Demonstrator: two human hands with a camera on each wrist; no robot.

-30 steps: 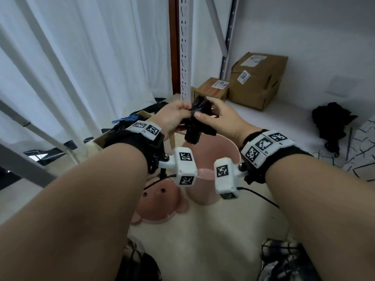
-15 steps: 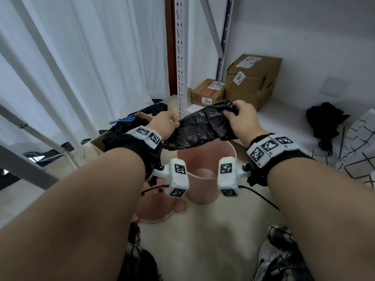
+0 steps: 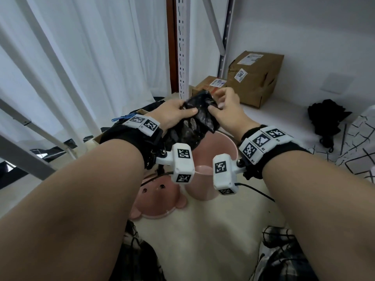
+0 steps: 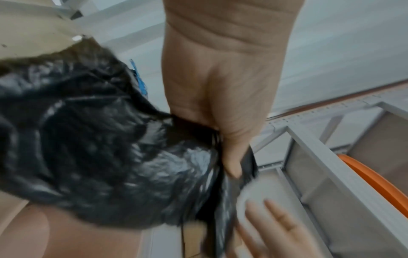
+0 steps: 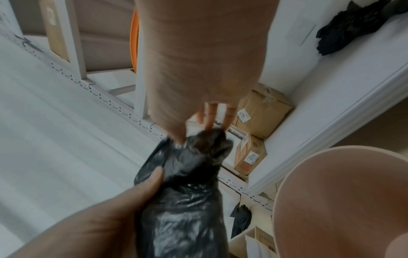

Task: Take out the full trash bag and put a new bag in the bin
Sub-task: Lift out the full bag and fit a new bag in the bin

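Observation:
A crumpled black trash bag (image 3: 193, 123) hangs above the open pink bin (image 3: 218, 157). My left hand (image 3: 178, 113) grips the bag's upper left part, thumb across the plastic; the left wrist view shows that thumb pinning a fold of the bag (image 4: 99, 148). My right hand (image 3: 222, 104) is at the bag's top right. Its thumb touches the plastic and its other fingers stand spread and straight. In the right wrist view those fingertips (image 5: 209, 122) reach the top of the bag (image 5: 187, 209), with the bin's rim (image 5: 284, 183) at lower right.
The bin's pink lid (image 3: 160, 199) lies on the floor left of the bin. Two cardboard boxes (image 3: 255, 76) (image 3: 210, 86) stand by a metal shelf post (image 3: 182, 47). A black bundle (image 3: 326, 118) lies at the right. White curtains hang on the left.
Half a second ago both hands held the bag stretched wide between them. Now the hands are close together, the bag is bunched, and the right hand's fingers have spread off it.

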